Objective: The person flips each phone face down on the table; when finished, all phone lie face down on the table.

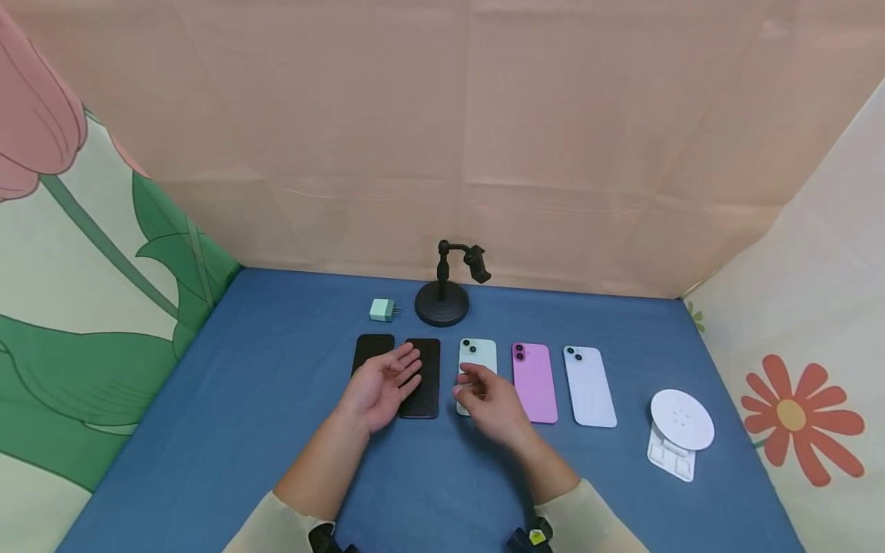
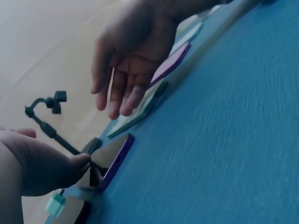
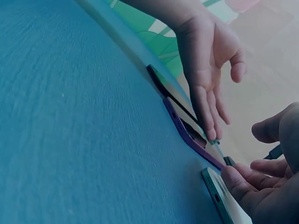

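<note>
Palm turned up, my left hand (image 1: 376, 390) hovers over two dark phones lying side by side. Its fingers reach across the right-hand dark phone (image 1: 427, 395), which shows a purple edge in the wrist views; the other dark phone (image 1: 369, 347) is partly hidden. My right hand (image 1: 492, 405) is above a pale green phone (image 1: 482, 351), covering its lower part, with fingers loosely bent and nothing in them. To its right lie a pink-purple phone (image 1: 535, 384) and a pale lavender phone (image 1: 590, 388), both back up. Neither hand holds anything.
Behind the phones stand a black round-based stand (image 1: 442, 306) with a bent arm and a mint green charger plug (image 1: 382, 309). A white folding stand (image 1: 681, 420) with a round plate sits at the right. Printed cloth walls border the blue table (image 1: 276, 369).
</note>
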Tool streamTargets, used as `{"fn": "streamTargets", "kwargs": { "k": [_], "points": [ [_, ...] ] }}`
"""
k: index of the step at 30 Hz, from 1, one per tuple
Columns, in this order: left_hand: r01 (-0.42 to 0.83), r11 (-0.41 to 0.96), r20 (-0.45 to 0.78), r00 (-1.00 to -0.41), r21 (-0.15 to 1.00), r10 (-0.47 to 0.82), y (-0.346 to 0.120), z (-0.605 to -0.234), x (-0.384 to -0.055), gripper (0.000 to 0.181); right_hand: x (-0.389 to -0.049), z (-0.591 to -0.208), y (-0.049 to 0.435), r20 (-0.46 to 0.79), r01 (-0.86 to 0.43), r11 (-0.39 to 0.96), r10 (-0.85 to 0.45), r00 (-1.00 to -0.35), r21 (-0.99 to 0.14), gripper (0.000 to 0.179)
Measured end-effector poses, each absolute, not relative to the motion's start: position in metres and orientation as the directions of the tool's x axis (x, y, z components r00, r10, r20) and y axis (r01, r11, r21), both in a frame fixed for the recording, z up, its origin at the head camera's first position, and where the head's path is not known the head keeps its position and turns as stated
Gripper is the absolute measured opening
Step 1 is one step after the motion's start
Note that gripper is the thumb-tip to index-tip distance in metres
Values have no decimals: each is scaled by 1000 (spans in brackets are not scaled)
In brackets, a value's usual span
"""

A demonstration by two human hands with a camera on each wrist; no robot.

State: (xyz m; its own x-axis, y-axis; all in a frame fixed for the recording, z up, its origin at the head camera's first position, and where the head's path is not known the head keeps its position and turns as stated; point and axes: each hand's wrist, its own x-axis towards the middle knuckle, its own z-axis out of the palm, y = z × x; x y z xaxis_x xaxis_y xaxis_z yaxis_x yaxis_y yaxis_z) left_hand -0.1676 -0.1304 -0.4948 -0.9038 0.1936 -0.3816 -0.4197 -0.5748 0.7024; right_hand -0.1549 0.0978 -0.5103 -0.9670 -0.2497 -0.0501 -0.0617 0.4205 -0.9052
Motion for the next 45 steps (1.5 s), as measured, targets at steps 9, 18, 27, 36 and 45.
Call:
{"fn": "streamTargets", "kwargs": {
  "k": [9,18,27,36,45],
  "points": [
    [-406,-572,-383,-909,713,167,-148,-495,-164,66,-155,-511,87,-36,-88,399,-294,-955,-913,48],
    [-407,-584,-381,-908,702,174,-151,-498,-162,66,-152,-511,80,-43,-102,413,-329,-943,-905,52],
    [-419,-570,-393,-903,707,176,-153,-498,-162,66,-152,-511,74,-73,-90,428,-349,-934,-899,56],
    [-420,-570,-410,-899,706,155,-156,-497,-164,65,-155,-512,75,-80,-67,396,-343,-936,-916,53],
    [-423,-576,-407,-898,700,165,-158,-496,-165,66,-156,-514,74,-99,-41,392,-330,-939,-919,53]
  ]
}}
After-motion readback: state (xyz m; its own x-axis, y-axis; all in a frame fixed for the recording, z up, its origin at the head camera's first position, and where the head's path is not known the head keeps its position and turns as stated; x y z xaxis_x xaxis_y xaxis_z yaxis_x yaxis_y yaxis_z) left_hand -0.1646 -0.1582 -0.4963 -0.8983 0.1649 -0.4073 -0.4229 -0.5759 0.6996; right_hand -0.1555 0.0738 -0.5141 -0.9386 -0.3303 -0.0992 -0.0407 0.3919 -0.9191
